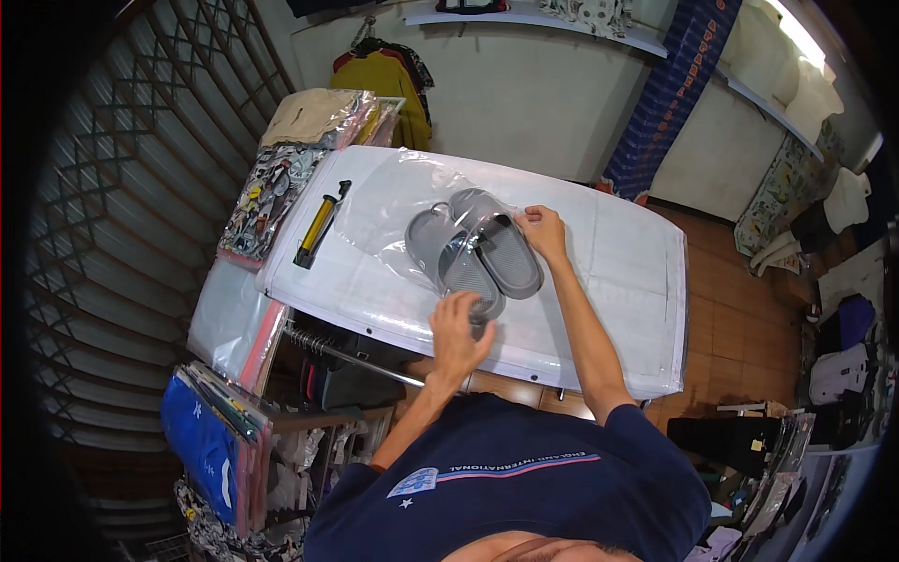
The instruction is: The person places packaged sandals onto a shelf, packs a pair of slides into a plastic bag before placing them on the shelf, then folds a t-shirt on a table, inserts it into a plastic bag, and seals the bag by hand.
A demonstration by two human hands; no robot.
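Observation:
A pair of grey slide sandals [513,262] lies on the white table, the left one partly across the other. A clear plastic bag [379,206] spreads to their left and over their upper parts, while their heel ends seem to stick out. At the bag's upper right edge, my right hand [545,232] pinches the plastic between thumb and fingers. My left hand [454,337] is at the heel of the nearer slide, with its fingers half curled and the thumb apart; whether it grips the heel I cannot tell.
On the white table [618,281], a yellow and black tool [318,225] lies at the left. Bagged folded clothes [272,201] are stacked beyond the left edge. More bagged garments [211,440] stand at the lower left, by a metal rail [361,361]. A blue patterned pillar [670,103] rises behind.

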